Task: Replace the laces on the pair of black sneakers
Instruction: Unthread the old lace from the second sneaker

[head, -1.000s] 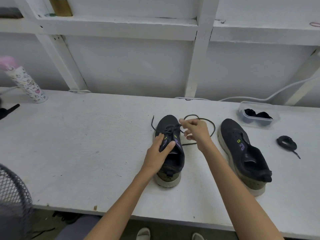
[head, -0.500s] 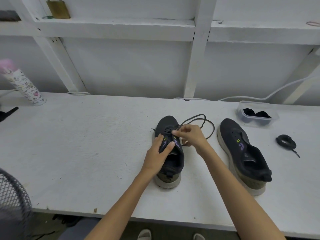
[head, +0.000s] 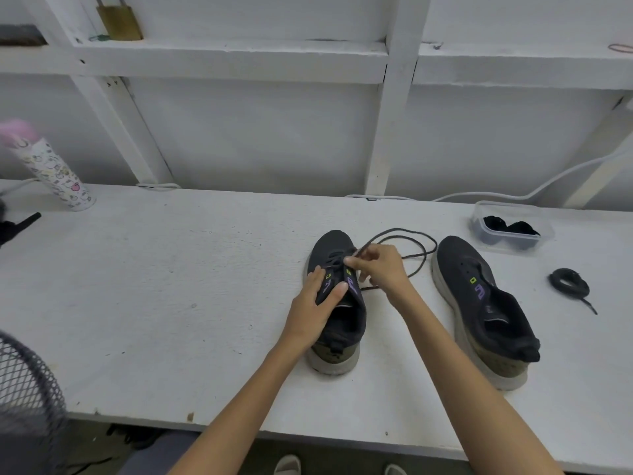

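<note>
Both black sneakers sit on the white table [head: 171, 286], toes pointing away. The left hand [head: 308, 310] grips the upper of the left sneaker [head: 334, 243] between thumb and fingers. The right hand [head: 383, 269] pinches the black lace [head: 399, 230] just above the eyelets; its slack loops on the table between the shoes. The right sneaker [head: 462, 265] lies unlaced, near a coiled lace [head: 568, 282] and a clear plastic container [head: 544, 231]
</note>
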Action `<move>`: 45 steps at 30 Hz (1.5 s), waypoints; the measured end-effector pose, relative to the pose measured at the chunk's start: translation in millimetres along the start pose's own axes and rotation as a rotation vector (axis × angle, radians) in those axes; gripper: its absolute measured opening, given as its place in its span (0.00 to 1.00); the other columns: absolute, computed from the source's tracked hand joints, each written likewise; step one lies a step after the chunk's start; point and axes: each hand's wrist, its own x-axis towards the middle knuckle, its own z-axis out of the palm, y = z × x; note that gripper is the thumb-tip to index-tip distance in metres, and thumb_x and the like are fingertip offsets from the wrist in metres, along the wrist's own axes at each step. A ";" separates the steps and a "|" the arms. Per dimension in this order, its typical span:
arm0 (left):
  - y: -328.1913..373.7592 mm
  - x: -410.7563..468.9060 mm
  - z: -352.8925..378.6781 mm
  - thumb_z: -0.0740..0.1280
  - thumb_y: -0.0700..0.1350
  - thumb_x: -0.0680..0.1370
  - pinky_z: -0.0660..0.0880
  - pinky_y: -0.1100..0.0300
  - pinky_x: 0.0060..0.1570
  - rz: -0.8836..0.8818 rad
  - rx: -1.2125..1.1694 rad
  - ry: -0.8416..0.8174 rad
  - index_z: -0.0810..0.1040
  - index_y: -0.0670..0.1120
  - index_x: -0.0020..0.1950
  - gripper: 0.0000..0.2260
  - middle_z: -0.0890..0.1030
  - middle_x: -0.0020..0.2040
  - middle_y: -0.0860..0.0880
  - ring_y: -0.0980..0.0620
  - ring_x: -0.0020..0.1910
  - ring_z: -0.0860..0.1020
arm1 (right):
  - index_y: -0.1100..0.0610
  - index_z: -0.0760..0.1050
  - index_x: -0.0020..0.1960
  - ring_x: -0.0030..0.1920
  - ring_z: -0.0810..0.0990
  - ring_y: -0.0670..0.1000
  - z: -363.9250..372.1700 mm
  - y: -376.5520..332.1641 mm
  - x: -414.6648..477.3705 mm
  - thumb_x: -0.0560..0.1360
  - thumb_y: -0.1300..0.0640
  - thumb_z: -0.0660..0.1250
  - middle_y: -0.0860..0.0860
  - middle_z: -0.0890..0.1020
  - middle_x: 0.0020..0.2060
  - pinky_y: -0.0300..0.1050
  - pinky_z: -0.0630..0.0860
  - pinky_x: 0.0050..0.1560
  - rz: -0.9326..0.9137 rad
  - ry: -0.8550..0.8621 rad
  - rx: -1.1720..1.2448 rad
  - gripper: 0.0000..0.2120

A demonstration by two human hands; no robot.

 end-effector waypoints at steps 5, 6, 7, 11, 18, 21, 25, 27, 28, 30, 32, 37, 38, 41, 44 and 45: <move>-2.3 -0.2 0.0 0.64 0.58 0.79 0.55 0.63 0.71 -0.001 -0.022 -0.012 0.58 0.51 0.79 0.31 0.57 0.79 0.54 0.55 0.77 0.57 | 0.58 0.72 0.44 0.25 0.74 0.51 -18.4 -11.4 12.1 0.79 0.56 0.67 0.54 0.78 0.33 0.40 0.67 0.23 0.015 0.382 0.348 0.08; -3.0 0.2 0.5 0.64 0.58 0.79 0.56 0.62 0.71 -0.006 -0.026 -0.011 0.59 0.51 0.79 0.31 0.57 0.79 0.54 0.55 0.77 0.57 | 0.58 0.72 0.44 0.25 0.74 0.51 -21.7 -10.3 12.0 0.79 0.55 0.67 0.53 0.78 0.33 0.40 0.68 0.23 0.021 0.396 0.331 0.09; -3.4 0.6 0.6 0.64 0.58 0.78 0.56 0.61 0.71 -0.007 -0.031 -0.005 0.59 0.52 0.78 0.31 0.58 0.78 0.54 0.55 0.77 0.58 | 0.59 0.72 0.43 0.26 0.75 0.51 -22.8 -7.7 10.5 0.79 0.53 0.67 0.53 0.78 0.33 0.40 0.69 0.24 0.029 0.389 0.293 0.11; -4.1 5.8 -1.1 0.61 0.64 0.78 0.63 0.56 0.70 0.029 -0.043 0.036 0.74 0.50 0.68 0.25 0.72 0.70 0.54 0.56 0.70 0.68 | 0.61 0.77 0.41 0.33 0.81 0.53 -7.9 15.4 -8.6 0.78 0.45 0.67 0.56 0.83 0.39 0.43 0.76 0.31 0.116 0.209 0.193 0.19; 4.4 38.2 -21.2 0.67 0.49 0.79 0.74 0.55 0.58 0.072 0.240 0.163 0.82 0.49 0.58 0.10 0.81 0.55 0.50 0.52 0.55 0.78 | 0.48 0.76 0.62 0.58 0.80 0.46 39.5 30.5 -42.1 0.73 0.40 0.69 0.45 0.82 0.56 0.48 0.77 0.61 -0.062 -0.027 0.265 0.21; 6.9 45.5 -25.1 0.70 0.49 0.77 0.76 0.57 0.50 0.138 0.362 0.179 0.82 0.52 0.48 0.03 0.83 0.48 0.55 0.56 0.49 0.79 | 0.43 0.66 0.73 0.69 0.72 0.48 48.2 41.9 -40.1 0.71 0.36 0.67 0.46 0.74 0.69 0.54 0.70 0.70 -0.026 -0.058 0.253 0.33; 13.2 52.3 -23.1 0.63 0.49 0.79 0.74 0.55 0.44 0.237 0.654 0.167 0.78 0.50 0.47 0.06 0.80 0.46 0.54 0.53 0.45 0.78 | 0.41 0.66 0.73 0.68 0.73 0.49 46.7 43.3 -39.9 0.71 0.41 0.65 0.46 0.75 0.68 0.56 0.69 0.70 -0.025 -0.051 0.255 0.30; 15.8 57.6 -20.7 0.58 0.48 0.81 0.73 0.53 0.40 0.267 0.784 0.183 0.74 0.45 0.49 0.09 0.80 0.43 0.50 0.48 0.41 0.78 | 0.42 0.67 0.73 0.68 0.74 0.50 47.5 42.8 -40.2 0.71 0.42 0.64 0.47 0.75 0.68 0.57 0.70 0.70 -0.024 -0.051 0.251 0.30; 17.4 60.9 -19.8 0.56 0.47 0.82 0.71 0.53 0.37 0.266 0.823 0.204 0.72 0.43 0.49 0.09 0.80 0.41 0.48 0.45 0.39 0.77 | 0.42 0.66 0.73 0.69 0.72 0.50 48.2 43.4 -40.0 0.71 0.41 0.64 0.47 0.74 0.69 0.57 0.69 0.70 -0.023 -0.052 0.243 0.31; 21.9 66.9 -18.8 0.54 0.46 0.83 0.66 0.54 0.33 0.254 0.860 0.226 0.68 0.43 0.50 0.09 0.80 0.39 0.45 0.43 0.34 0.74 | 0.44 0.63 0.75 0.72 0.69 0.50 49.8 45.0 -39.2 0.71 0.40 0.64 0.48 0.71 0.72 0.57 0.66 0.73 -0.013 -0.048 0.230 0.34; 23.9 70.6 -17.9 0.53 0.48 0.84 0.65 0.55 0.34 0.250 0.859 0.213 0.68 0.43 0.53 0.10 0.80 0.40 0.45 0.45 0.34 0.73 | 0.44 0.63 0.76 0.73 0.68 0.49 49.5 44.7 -39.3 0.70 0.39 0.64 0.47 0.70 0.73 0.57 0.65 0.73 0.002 -0.037 0.233 0.35; 9.8 63.3 -21.6 0.57 0.56 0.82 0.73 0.55 0.43 0.188 0.548 0.252 0.74 0.47 0.55 0.14 0.81 0.45 0.51 0.50 0.43 0.78 | 0.42 0.63 0.75 0.72 0.68 0.49 50.0 44.7 -39.5 0.71 0.41 0.64 0.46 0.71 0.72 0.57 0.66 0.73 0.000 -0.032 0.213 0.33; 5.5 61.8 -22.6 0.58 0.58 0.81 0.74 0.54 0.45 0.172 0.486 0.264 0.76 0.48 0.53 0.15 0.81 0.45 0.52 0.51 0.43 0.78 | 0.42 0.63 0.75 0.72 0.68 0.49 50.8 45.3 -39.2 0.71 0.40 0.64 0.46 0.71 0.72 0.57 0.66 0.73 0.001 -0.030 0.213 0.33; -7.1 59.0 -22.8 0.63 0.59 0.79 0.74 0.50 0.55 0.246 0.511 0.291 0.79 0.51 0.48 0.13 0.82 0.44 0.55 0.53 0.46 0.79 | 0.42 0.63 0.75 0.72 0.69 0.49 51.7 46.5 -38.7 0.70 0.41 0.64 0.47 0.71 0.72 0.56 0.67 0.72 0.005 -0.025 0.218 0.34; -8.0 60.1 -20.7 0.63 0.55 0.80 0.68 0.50 0.62 0.308 0.591 0.289 0.80 0.50 0.48 0.10 0.81 0.44 0.55 0.52 0.49 0.77 | 0.43 0.63 0.76 0.71 0.69 0.49 50.3 46.0 -38.8 0.70 0.40 0.64 0.47 0.71 0.72 0.56 0.67 0.72 0.003 -0.023 0.212 0.35; -4.3 61.7 -20.9 0.62 0.54 0.81 0.65 0.51 0.63 0.318 0.623 0.295 0.79 0.50 0.48 0.10 0.80 0.44 0.55 0.52 0.49 0.76 | 0.43 0.63 0.75 0.71 0.70 0.49 49.2 45.7 -39.0 0.70 0.40 0.63 0.47 0.72 0.71 0.56 0.67 0.72 -0.001 -0.024 0.212 0.34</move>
